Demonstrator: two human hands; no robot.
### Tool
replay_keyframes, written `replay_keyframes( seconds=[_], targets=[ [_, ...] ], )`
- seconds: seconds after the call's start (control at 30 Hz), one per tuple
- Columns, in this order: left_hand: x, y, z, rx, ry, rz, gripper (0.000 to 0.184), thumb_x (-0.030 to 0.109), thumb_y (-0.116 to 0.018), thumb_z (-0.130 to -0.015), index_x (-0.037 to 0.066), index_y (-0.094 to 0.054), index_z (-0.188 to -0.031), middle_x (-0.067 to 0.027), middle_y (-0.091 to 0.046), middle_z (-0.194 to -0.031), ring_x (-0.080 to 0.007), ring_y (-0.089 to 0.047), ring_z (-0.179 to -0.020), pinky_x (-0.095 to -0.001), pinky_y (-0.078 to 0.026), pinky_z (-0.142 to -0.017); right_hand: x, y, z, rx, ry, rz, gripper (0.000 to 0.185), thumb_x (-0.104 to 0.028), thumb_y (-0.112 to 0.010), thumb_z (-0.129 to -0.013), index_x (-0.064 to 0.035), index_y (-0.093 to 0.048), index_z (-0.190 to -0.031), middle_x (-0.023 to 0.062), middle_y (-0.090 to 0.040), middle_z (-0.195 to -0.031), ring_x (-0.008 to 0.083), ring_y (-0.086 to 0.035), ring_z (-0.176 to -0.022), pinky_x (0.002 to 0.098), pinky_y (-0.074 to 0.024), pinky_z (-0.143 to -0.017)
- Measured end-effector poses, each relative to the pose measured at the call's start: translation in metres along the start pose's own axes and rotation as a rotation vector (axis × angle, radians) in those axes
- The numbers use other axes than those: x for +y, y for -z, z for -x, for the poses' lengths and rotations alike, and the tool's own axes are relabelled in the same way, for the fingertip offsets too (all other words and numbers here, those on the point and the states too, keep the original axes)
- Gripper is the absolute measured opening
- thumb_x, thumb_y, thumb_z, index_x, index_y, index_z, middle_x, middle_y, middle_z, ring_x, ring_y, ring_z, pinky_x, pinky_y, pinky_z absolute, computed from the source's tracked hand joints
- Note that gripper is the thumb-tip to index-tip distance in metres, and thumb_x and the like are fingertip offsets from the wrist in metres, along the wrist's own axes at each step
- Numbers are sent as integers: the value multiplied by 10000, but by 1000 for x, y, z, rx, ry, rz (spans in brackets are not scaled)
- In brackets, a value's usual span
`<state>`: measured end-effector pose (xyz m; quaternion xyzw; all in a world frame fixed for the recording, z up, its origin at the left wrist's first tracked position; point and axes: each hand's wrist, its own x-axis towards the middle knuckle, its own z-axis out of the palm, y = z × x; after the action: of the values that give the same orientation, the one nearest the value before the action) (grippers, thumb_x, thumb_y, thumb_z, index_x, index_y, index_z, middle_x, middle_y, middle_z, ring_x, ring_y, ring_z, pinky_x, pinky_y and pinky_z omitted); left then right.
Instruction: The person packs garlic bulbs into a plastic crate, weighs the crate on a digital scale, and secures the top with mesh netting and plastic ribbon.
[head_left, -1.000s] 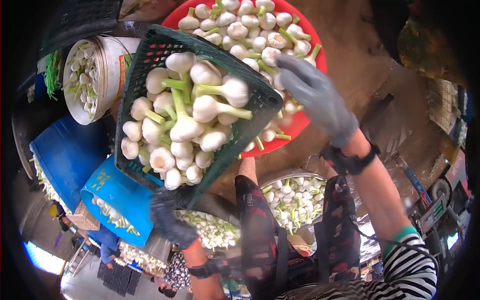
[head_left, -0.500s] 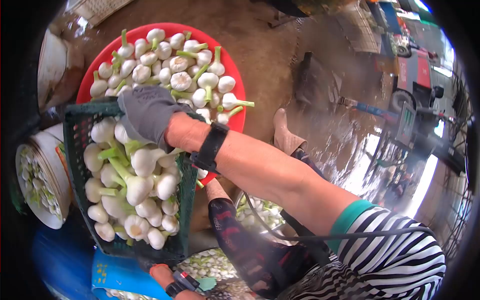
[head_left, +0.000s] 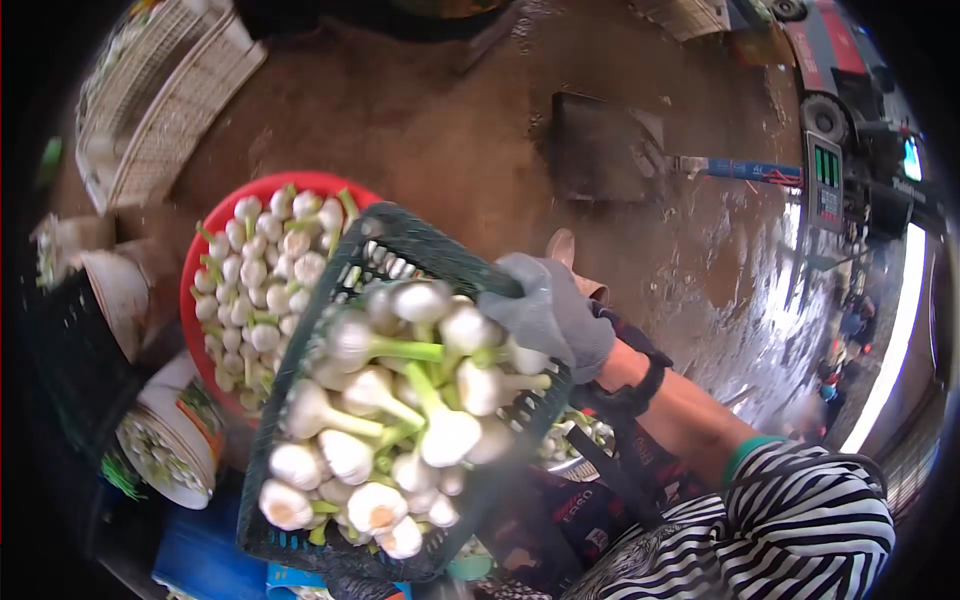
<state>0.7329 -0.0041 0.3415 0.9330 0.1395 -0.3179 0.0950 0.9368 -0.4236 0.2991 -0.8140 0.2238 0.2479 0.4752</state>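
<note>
A dark green plastic crate (head_left: 262,470) full of garlic bulbs (head_left: 372,508) with cut green stems is held up, tilted, in front of me. My right hand (head_left: 560,312), in a grey glove, is closed over the crate's rim at one end. At the opposite end my left hand (head_left: 362,587), in a dark glove, is at the crate's lower edge; most of its fingers are hidden. Beyond the crate, a red round tub (head_left: 190,290) holds more garlic and is partly covered by it.
A white bucket (head_left: 185,480) of garlic pieces stands at left, with a blue container (head_left: 205,545) below it. Pale woven baskets (head_left: 185,120) lie at upper left. On the wet brown floor (head_left: 420,130) stands a platform scale (head_left: 605,150) with a display (head_left: 826,185).
Both hands have carried the crate to the right in view, away from over the red tub, and it has turned clockwise. The view has shifted, showing more floor and the baskets.
</note>
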Motion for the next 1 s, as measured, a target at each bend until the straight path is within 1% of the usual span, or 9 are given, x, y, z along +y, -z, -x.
replay_keyframes(
  seconds=[0.1,0.13,0.17,0.33,0.4,0.47,0.67,0.77,1.0],
  targets=[
    [142,32,-31,75,78,52,359,284,-487,-880,86,-573,-1167,-90,-584,-1112,-288,-539,-994,-399,-422,-899,69,66,3,178,-145,-274,99,-88,-613,-746,-12,-602,-808,-8,-565,-727,70,-484,-677,258,-421,-591],
    [183,33,-46,184,-203,-307,300,215,-564,-840,39,-621,-1075,-90,-626,-1010,-275,-574,-884,-379,-470,-808,91,94,4,242,-183,-315,98,-78,-618,-740,-13,-600,-812,-11,-561,-731,70,-482,-682,256,-420,-589],
    [184,10,-60,250,-44,214,305,190,-576,-831,11,-610,-1075,-101,-620,-1025,-259,-577,-890,-374,-476,-796,110,120,6,308,-221,-357,101,-68,-624,-734,-15,-598,-816,-14,-558,-734,70,-481,-687,253,-420,-587],
    [391,-6,-105,-16,200,1327,289,218,-626,-817,0,-626,-1006,-132,-631,-992,-230,-593,-890,-367,-495,-760,225,218,24,658,-382,-609,97,-60,-637,-703,-25,-590,-780,11,-562,-675,80,-480,-635,304,-443,-555],
    [477,4,-110,-180,288,912,384,185,-546,-864,-17,-528,-1191,-143,-581,-1108,-237,-559,-982,-340,-459,-856,263,259,47,786,-422,-274,174,-118,-639,-697,-4,-594,-820,114,-615,-711,169,-543,-618,343,-454,-589],
    [531,-11,-120,-221,112,975,363,117,-649,-794,-18,-578,-1123,-115,-626,-961,-210,-586,-797,-291,-497,-730,293,279,67,933,-459,-454,232,-164,-638,-702,9,-609,-854,175,-618,-752,243,-600,-673,357,-467,-626],
    [660,-41,-162,-141,-434,440,267,150,-658,-720,-55,-652,-892,-89,-660,-763,-181,-569,-665,-327,-465,-622,318,293,115,1155,-713,-893,173,-94,-615,-728,19,-626,-859,34,-610,-756,110,-531,-671,301,-458,-582],
    [734,-53,-189,-276,-508,351,278,170,-652,-722,-62,-655,-875,-101,-659,-740,-173,-562,-642,-331,-459,-602,338,257,114,1300,-522,-1429,62,-71,-601,-740,-16,-610,-767,8,-577,-720,108,-518,-620,293,-450,-555],
    [902,-133,-282,-210,-885,-333,305,263,-678,-696,4,-678,-858,-164,-673,-787,-260,-636,-708,-369,-471,-642,363,184,17,1305,-488,-1115,63,-67,-596,-750,-60,-563,-697,7,-566,-701,132,-536,-623,310,-447,-549]
  ],
)
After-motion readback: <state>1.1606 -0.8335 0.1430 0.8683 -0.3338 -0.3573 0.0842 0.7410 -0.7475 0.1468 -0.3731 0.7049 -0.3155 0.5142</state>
